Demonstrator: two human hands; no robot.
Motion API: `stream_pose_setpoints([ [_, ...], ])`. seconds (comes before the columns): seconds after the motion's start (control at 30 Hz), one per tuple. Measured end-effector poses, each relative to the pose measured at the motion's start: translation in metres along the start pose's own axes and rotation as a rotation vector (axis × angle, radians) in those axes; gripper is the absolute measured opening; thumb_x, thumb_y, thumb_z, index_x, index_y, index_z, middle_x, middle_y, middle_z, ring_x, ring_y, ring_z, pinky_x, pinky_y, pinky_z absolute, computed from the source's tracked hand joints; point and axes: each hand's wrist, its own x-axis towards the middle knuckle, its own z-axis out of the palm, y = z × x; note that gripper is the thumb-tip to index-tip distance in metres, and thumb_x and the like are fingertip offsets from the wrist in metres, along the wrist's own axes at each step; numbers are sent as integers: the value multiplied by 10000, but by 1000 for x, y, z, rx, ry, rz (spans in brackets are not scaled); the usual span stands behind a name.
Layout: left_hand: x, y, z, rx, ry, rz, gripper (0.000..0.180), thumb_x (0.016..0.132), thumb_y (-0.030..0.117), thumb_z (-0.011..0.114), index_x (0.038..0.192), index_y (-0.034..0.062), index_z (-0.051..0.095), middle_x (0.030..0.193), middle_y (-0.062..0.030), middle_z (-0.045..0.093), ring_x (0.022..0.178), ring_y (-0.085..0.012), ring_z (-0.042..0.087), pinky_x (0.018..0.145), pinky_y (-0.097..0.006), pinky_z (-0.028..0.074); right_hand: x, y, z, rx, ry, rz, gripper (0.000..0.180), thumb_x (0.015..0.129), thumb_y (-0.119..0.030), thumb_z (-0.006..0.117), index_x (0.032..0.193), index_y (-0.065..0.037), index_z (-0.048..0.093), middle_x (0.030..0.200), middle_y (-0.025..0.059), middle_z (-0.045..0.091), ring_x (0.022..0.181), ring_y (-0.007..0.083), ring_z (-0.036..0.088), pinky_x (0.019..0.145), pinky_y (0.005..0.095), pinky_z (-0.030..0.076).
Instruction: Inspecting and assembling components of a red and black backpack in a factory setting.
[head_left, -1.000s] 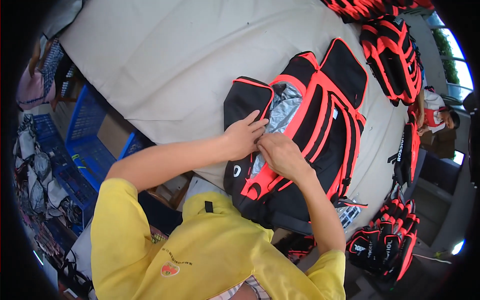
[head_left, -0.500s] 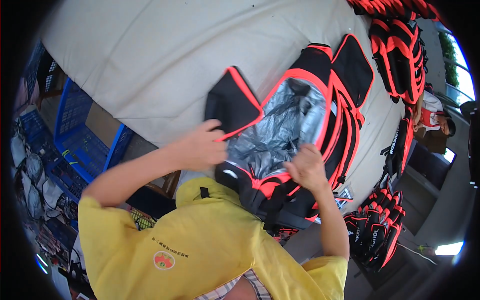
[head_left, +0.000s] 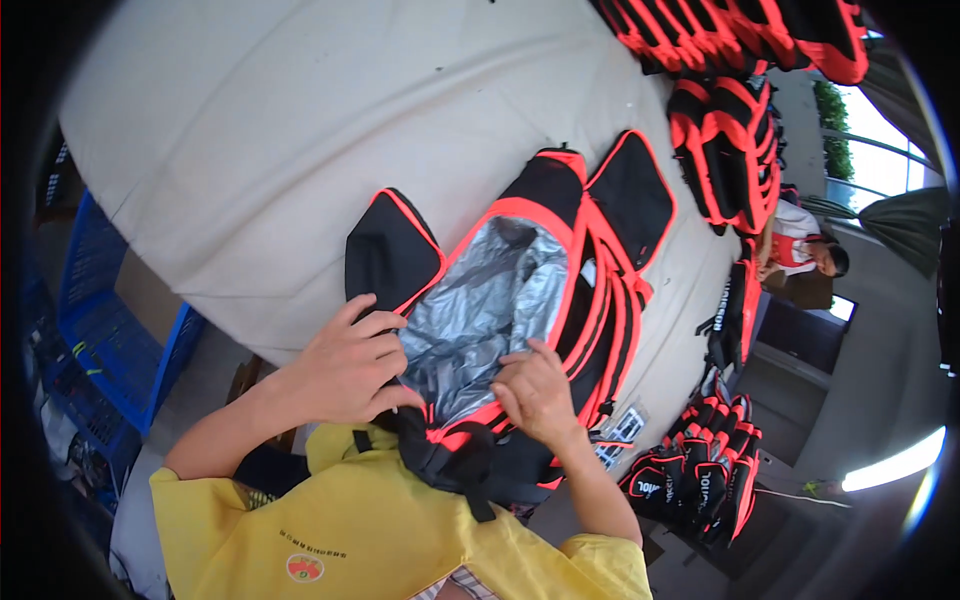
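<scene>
A black backpack with bright red-orange trim and a crinkled silver lining (head_left: 485, 305) lies with its main compartment unzipped. Its black side flap (head_left: 390, 250) is folded out to the left. At the near left edge of the opening is my left hand (head_left: 345, 365), its fingers spread and bent over the edge, the thumb apart toward the near end. My right hand (head_left: 540, 395) has its fingers curled at the right rim, where the lining meets the trim. Another black flap (head_left: 635, 200) stands out beyond the right side.
A pale cloth-covered table (head_left: 270, 130) carries the bag. Stacked similar bags (head_left: 725, 150) line its far right edge, and more bags (head_left: 700, 465) are piled at the right. Blue plastic crates (head_left: 120, 330) stand at the left. Another person (head_left: 795, 240) is at the far right.
My view has shifted, so the bag appears lower and further left. The fingers of my left hand have spread apart. My right hand stays at the right rim.
</scene>
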Motion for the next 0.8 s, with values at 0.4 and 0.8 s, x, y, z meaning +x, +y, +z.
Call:
stream_pose_setpoints([
  [0.4,174,-1,75,-227,257,-300,363,1012,352,683,1102,3,646,1076,-211,732,978,-434,726,817,-537,569,8,-8,-4,18,105,16,132,878,-94,825,972,-70,735,971,41,721,1005,243,726,1069,473,524],
  [0.8,208,-44,98,-487,239,-594,375,926,322,831,889,5,635,752,-151,698,721,-309,698,679,-432,523,48,115,-27,-64,330,550,197,1002,-156,715,1133,-16,762,1019,167,744,914,365,732,797,453,577],
])
